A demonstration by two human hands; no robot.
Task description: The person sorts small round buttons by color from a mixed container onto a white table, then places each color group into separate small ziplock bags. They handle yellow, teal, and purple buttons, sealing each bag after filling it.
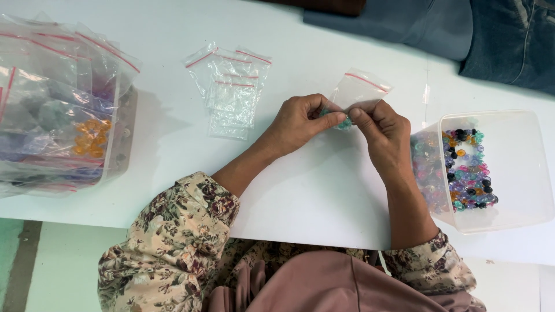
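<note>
My left hand and my right hand meet above the white table. Both pinch the lower end of a small clear zip bag with a red strip along its top. A few teal beads show between my fingertips at the bag's bottom. The bag stands up and leans away from me. Floral sleeves cover both my forearms.
A clear plastic tub at the right holds several mixed coloured beads. A small stack of empty zip bags lies beyond my left hand. At the far left a clear container holds filled bags, some with orange beads. Dark fabric lies at the table's far edge.
</note>
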